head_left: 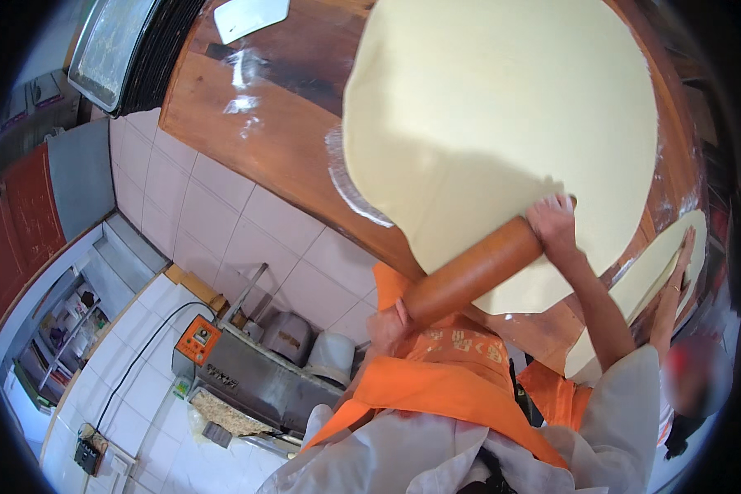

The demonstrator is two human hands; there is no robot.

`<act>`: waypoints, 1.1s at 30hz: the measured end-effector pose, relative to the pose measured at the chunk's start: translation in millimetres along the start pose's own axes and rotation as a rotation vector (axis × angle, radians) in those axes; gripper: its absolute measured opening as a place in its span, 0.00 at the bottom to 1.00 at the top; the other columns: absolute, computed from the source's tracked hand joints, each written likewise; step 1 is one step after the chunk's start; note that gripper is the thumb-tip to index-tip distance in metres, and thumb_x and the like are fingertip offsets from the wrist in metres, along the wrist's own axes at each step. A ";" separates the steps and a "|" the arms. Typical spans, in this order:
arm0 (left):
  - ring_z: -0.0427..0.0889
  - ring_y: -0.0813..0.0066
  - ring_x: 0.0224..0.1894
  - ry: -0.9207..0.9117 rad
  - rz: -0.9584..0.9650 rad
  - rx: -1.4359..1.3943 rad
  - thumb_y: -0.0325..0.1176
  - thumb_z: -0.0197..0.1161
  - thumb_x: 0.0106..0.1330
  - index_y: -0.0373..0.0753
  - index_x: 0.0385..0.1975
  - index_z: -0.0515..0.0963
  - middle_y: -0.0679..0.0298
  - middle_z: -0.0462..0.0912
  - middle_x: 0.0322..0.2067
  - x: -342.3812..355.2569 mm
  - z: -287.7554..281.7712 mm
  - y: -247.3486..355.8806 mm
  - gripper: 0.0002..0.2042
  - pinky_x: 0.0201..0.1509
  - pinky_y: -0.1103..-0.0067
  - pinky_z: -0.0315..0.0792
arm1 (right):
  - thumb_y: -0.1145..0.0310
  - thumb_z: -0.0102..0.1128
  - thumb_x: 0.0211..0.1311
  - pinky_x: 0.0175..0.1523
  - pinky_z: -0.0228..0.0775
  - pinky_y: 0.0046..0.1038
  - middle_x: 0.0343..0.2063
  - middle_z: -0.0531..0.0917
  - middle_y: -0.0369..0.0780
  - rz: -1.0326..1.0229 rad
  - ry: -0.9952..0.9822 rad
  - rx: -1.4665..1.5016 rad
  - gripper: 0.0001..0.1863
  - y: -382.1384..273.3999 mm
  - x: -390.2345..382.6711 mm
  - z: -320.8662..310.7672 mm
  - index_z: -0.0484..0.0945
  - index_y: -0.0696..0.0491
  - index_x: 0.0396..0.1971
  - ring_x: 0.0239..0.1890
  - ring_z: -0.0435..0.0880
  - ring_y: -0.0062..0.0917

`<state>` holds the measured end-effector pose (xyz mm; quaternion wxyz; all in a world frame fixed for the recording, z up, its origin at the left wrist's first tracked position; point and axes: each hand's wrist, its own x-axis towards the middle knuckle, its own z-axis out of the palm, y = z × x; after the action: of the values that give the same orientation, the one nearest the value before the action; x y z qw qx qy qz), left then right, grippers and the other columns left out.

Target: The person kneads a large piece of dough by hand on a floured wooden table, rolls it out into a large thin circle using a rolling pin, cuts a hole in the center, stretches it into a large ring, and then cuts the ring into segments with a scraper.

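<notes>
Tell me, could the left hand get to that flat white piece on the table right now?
Probably not: the left hand holds one end of the rolling pin, and the flat white piece lies well away on the wooden table, though nothing seems to block it.

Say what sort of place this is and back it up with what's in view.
Probably a bakery or dough-making kitchen: a broad sheet of dough, a thick brown rolling pin across its near edge, and stacked trays at the upper left.

The left grip [389,328] and right grip [552,222] hold a rolling pin [473,270] across pale dough [502,107].
</notes>
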<state>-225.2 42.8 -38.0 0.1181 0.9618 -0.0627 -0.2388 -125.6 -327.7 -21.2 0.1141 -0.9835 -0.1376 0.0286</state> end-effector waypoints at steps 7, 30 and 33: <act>0.71 0.55 0.08 0.140 0.004 0.037 0.36 0.46 0.64 0.39 0.04 0.71 0.53 0.72 0.07 137.6 -88.2 -70.3 0.23 0.13 0.66 0.65 | 0.72 0.50 0.44 0.43 0.61 0.34 0.23 0.69 0.38 -0.066 -0.098 -0.082 0.03 -10.5 184.9 5.9 0.68 0.49 0.21 0.33 0.71 0.31; 0.75 0.58 0.11 0.078 0.179 -0.046 0.44 0.49 0.62 0.43 0.09 0.74 0.57 0.74 0.09 144.0 -124.3 -22.5 0.21 0.14 0.66 0.68 | 0.73 0.55 0.40 0.43 0.60 0.40 0.26 0.75 0.41 0.283 -0.296 -0.149 0.06 2.6 65.6 -29.6 0.73 0.50 0.23 0.34 0.73 0.37; 0.74 0.60 0.10 -0.091 0.288 -0.137 0.43 0.52 0.61 0.42 0.07 0.74 0.57 0.73 0.08 132.7 -101.3 12.0 0.21 0.13 0.67 0.67 | 0.74 0.55 0.40 0.43 0.59 0.40 0.27 0.75 0.41 0.301 -0.293 -0.080 0.08 22.8 -14.8 -12.0 0.74 0.50 0.26 0.36 0.72 0.37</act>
<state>-61.4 27.7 -7.0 0.2133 0.9208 -0.1889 -0.2663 -132.7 -355.8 -14.4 0.0482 -0.9820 -0.0052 0.1827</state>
